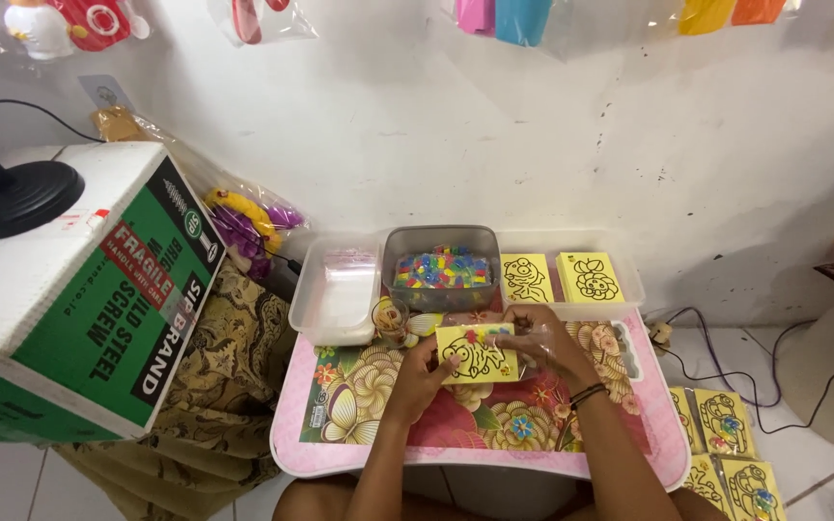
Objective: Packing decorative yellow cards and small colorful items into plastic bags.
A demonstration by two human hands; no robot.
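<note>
- My left hand (424, 371) pinches the yellow card (476, 353) at its left edge.
- My right hand (544, 342) is closed on its right edge — the card sits between both, just above the pink surface (359, 449).
- The tub of beads (441, 267) stands just behind.

A small craft corner set against a scuffed white wall.

The white wall (533, 125) is marked with dark specks and scratches, and evenly lit. Clear bags of bright toys (69, 21) hang along its top edge. A low tabletop (340, 425) with a pink rim and a flower-and-butterfly print stands close to the wall. To the left, a green and white cardboard box (79, 299) rests on a brown batik cloth (234, 386), with a round black stand base (16, 198) on top of it. The floor (803, 453) is white tile with dark grout lines, and thin dark cables (726, 371) trail across it at the right.
</note>
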